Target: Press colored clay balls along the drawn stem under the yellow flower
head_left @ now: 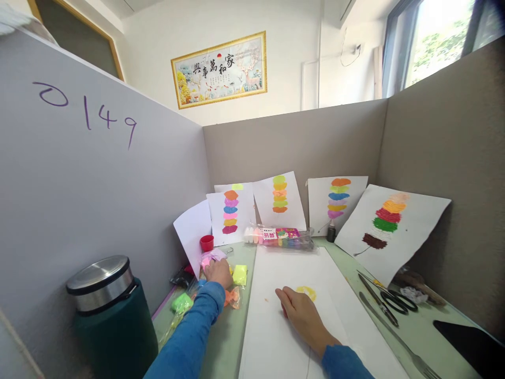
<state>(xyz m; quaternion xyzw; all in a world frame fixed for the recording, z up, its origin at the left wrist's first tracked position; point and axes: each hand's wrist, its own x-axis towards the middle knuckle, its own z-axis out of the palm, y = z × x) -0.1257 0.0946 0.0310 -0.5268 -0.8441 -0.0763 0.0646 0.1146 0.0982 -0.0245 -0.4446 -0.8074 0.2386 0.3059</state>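
Observation:
My left hand (219, 272) reaches to the bagged modelling clay on the left. Its bent fingers close on a pink and purple clay packet (213, 255); the fingertips are partly hidden. Around it lie a yellow clay block (240, 275), an orange clay packet (232, 298) and a green clay lump (182, 303). My right hand (298, 310) is over a large white sheet (272, 347), its fingers pressed together. Whatever sits under those fingertips is hidden. Just beyond this hand, a yellow clay patch (307, 292) is spread on the sheet.
A green flask (114, 326) stands at left, a red cup (206, 242) behind the packets. A clear clay bag (280, 238) and sheets with coloured patches (231, 210) line the back. Scissors (398, 302), a craft knife (379, 300) and a fork (410, 352) lie at right.

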